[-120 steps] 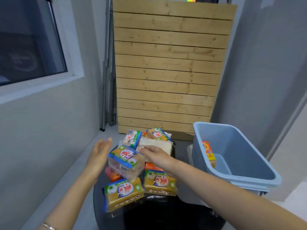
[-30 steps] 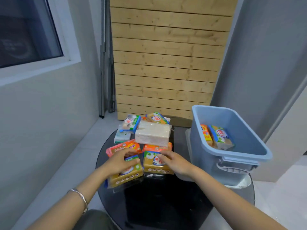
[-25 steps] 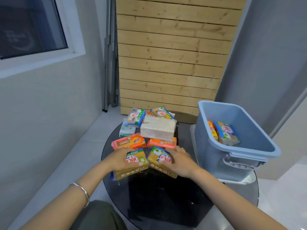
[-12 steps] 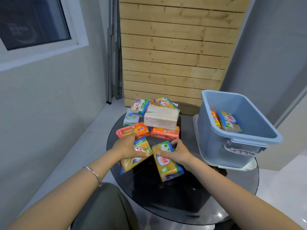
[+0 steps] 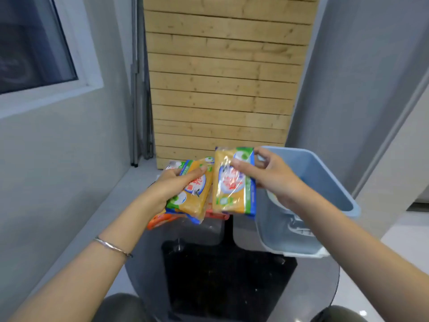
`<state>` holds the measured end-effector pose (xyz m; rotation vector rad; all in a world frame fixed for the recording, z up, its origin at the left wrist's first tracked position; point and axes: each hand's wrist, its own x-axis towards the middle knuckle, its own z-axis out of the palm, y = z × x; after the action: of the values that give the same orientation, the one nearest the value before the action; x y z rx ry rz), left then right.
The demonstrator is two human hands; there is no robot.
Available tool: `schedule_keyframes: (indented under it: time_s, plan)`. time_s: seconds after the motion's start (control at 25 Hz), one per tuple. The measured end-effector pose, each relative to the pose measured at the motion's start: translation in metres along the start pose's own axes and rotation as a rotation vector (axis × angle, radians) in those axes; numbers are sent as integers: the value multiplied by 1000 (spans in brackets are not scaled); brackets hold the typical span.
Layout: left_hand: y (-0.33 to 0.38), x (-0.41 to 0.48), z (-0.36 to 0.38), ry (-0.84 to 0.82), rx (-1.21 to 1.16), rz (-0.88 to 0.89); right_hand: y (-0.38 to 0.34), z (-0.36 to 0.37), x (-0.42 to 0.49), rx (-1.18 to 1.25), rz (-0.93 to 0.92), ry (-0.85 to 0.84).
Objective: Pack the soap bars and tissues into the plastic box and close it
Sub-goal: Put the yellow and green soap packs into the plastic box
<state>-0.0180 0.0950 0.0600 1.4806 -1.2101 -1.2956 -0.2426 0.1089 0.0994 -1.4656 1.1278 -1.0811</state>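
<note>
My left hand [image 5: 174, 187] grips a yellow soap bar pack [image 5: 197, 196], held up above the table and tilted. My right hand [image 5: 271, 180] grips a second yellow soap bar pack [image 5: 232, 189], upright, just left of the blue plastic box [image 5: 325, 182]. The box stands open at the right of the round dark glass table [image 5: 209, 270]. Behind and below the lifted packs, orange soap packs [image 5: 160, 220] peek out on the table. The tissue pack and the box's contents are hidden by my hands and the packs.
A white lid [image 5: 301, 253] lies under the blue box. A wooden slatted panel [image 5: 220, 77] leans against the wall behind the table. A window [image 5: 34, 43] is on the left wall. My knees [image 5: 120, 307] show at the bottom edge.
Both hands have lifted the two yellow soap packs off the table and raised them. The right-hand pack has moved toward the blue box. The camera has tilted lower.
</note>
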Motion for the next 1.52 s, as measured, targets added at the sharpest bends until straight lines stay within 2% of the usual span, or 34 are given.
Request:
schedule_keyframes:
  time_s: [0.08,0.16,0.24,0.36,0.48,0.56,0.72,0.92,1.04,1.32,1.52]
  plan:
    - [27,9,20,-21,-29,26,-26,-37,9,20,-55,50]
    - [41,17,41,-62,-74,21,-34,-76,20,27,-16,98]
    - [46,31,70,-100,-108,0,-23,-117,31,6,72,160]
    - [36,44,90,-81,-176,-37,18,-139,39,-64,272,159]
    - [25,65,103,-34,-218,-58,64,-142,41,-224,374,133]
    - [19,76,104,-1,-229,-61,83,-136,42,-238,477,54]
    - [13,88,100,3,-218,-51,92,-128,51,-131,626,-75]
    - [11,88,102,-58,-191,-51,99,-122,50,151,803,-215]
    - [13,86,103,-74,-180,-51,104,-120,50,201,881,-253]
    - [25,73,105,-95,-147,-45,102,-121,44,4,963,-307]
    - [26,69,105,-82,-138,-46,100,-121,43,-65,932,-305]
